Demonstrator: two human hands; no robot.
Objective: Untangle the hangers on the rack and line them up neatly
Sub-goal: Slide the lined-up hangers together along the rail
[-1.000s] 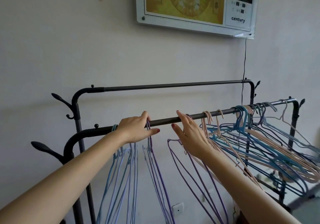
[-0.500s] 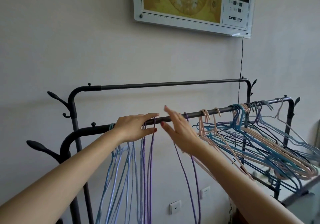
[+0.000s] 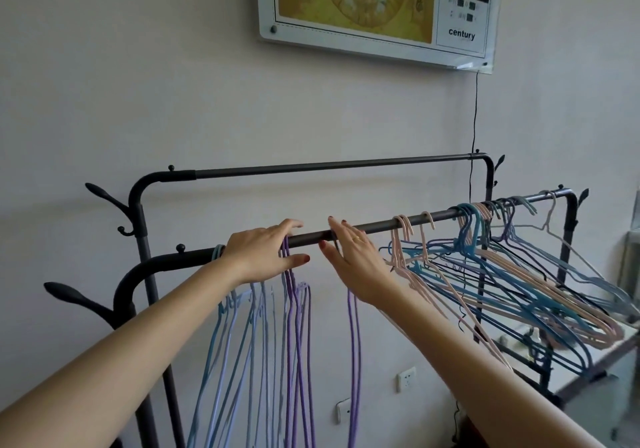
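Hangers (image 3: 291, 326) below 2 flat, outstretched hands (image 3: 266, 253) on rail (image 3: 381, 227)

Both bare arms reach forward and up. The left hand (image 3: 263, 255) lies palm down, fingers straight, thumb below. The right hand (image 3: 353, 259) is near it, fingers straight, a ring on one finger.
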